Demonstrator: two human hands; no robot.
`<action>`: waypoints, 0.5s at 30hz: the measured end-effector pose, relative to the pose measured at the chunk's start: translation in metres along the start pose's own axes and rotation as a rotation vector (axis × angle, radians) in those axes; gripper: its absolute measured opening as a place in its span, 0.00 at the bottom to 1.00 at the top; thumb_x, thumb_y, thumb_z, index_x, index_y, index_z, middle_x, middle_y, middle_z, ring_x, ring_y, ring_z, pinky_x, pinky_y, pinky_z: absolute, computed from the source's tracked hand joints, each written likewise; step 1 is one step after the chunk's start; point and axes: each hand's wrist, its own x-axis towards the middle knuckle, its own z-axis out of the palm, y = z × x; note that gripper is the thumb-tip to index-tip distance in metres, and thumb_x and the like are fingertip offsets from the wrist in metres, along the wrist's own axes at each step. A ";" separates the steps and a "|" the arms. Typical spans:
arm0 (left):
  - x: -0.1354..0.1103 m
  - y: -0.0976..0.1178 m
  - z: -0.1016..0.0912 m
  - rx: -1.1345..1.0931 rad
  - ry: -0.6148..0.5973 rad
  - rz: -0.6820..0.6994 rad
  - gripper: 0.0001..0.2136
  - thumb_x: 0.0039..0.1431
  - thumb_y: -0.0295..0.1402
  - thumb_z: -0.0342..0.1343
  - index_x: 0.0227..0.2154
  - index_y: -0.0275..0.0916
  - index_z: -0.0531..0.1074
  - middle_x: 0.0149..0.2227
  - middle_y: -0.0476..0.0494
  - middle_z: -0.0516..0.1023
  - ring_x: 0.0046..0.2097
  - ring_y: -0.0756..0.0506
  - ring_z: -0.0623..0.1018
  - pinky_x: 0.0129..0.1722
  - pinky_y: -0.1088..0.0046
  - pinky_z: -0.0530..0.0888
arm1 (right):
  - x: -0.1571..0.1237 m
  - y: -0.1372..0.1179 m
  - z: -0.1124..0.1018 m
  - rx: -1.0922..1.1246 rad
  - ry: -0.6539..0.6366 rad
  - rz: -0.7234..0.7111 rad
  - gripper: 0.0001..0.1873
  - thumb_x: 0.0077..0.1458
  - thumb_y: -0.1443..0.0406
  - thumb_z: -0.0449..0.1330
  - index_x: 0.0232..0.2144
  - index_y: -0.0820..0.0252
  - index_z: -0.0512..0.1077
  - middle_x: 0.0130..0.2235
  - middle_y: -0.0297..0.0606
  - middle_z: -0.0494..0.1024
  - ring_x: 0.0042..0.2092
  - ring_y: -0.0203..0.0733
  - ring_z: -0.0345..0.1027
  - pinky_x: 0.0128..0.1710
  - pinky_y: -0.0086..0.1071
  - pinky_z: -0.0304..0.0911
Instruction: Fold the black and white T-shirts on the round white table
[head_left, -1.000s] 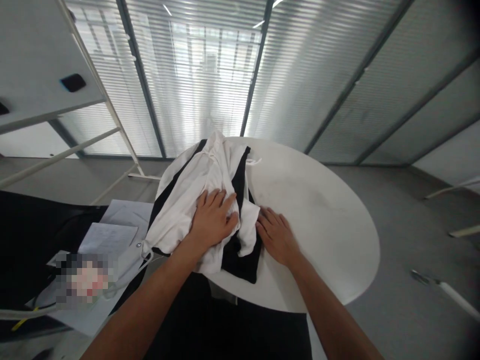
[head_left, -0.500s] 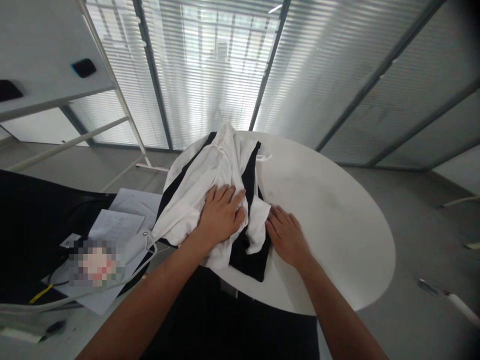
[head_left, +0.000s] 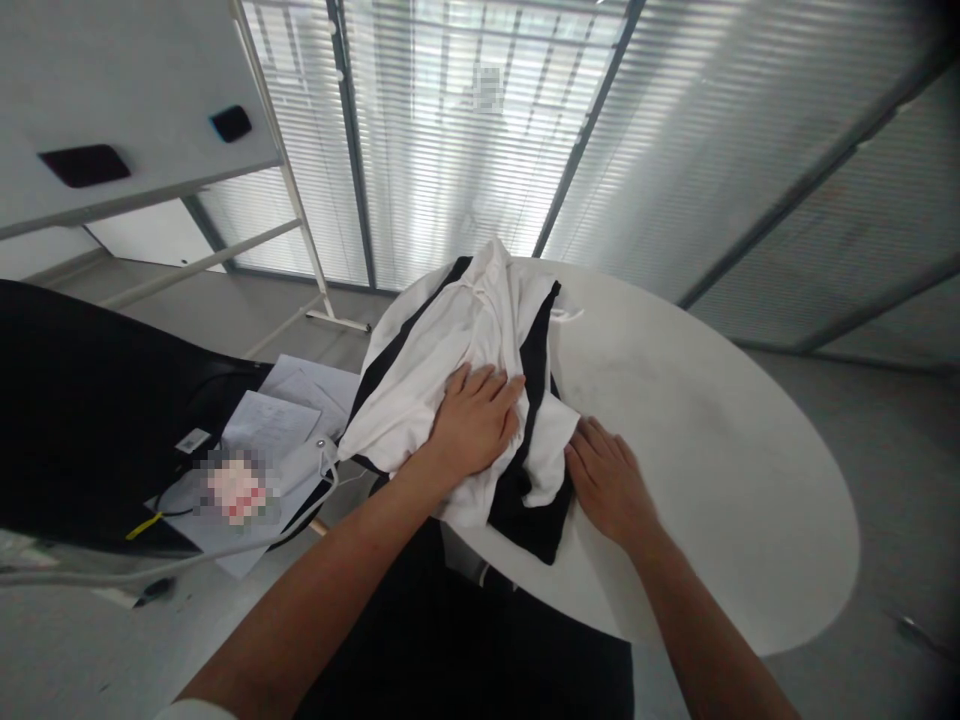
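A crumpled white and black garment [head_left: 450, 350] lies on the left part of a round white table [head_left: 690, 420]. My left hand [head_left: 474, 418] rests flat on top of the white cloth, fingers stretched out and pointing away from me. My right hand [head_left: 609, 480] lies flat on the table, fingers together, its fingertips touching the garment's right edge where white cloth folds over black. Neither hand grips anything.
To the left stands a dark surface with loose papers [head_left: 262, 430], a white cable [head_left: 187, 560] and a yellow wire. A white shelf frame [head_left: 285, 200] stands at the back left. Slatted glass partitions [head_left: 675, 130] close off the back. Grey floor surrounds the table.
The view has shifted, so table and garment sit further right in the picture. Both hands keep the same places on the garment and table.
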 end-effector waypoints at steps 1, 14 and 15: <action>0.000 0.000 0.000 -0.002 0.000 0.000 0.20 0.66 0.33 0.42 0.59 0.39 0.65 0.55 0.41 0.74 0.61 0.41 0.66 0.64 0.53 0.53 | 0.000 0.000 0.001 -0.001 0.004 -0.005 0.24 0.68 0.62 0.39 0.58 0.61 0.65 0.63 0.48 0.64 0.65 0.52 0.54 0.60 0.51 0.54; -0.002 0.000 -0.002 -0.027 0.009 -0.015 0.20 0.66 0.32 0.42 0.60 0.40 0.64 0.56 0.44 0.74 0.61 0.43 0.67 0.65 0.54 0.53 | 0.000 -0.001 0.000 0.007 0.029 -0.023 0.24 0.66 0.63 0.39 0.57 0.62 0.66 0.61 0.51 0.67 0.64 0.53 0.55 0.59 0.52 0.55; -0.002 0.000 -0.002 -0.028 0.010 -0.016 0.20 0.66 0.31 0.42 0.60 0.40 0.64 0.56 0.44 0.74 0.62 0.43 0.67 0.65 0.54 0.53 | 0.000 -0.001 0.000 0.009 0.032 -0.021 0.24 0.67 0.62 0.39 0.57 0.62 0.66 0.61 0.50 0.67 0.64 0.53 0.55 0.59 0.52 0.55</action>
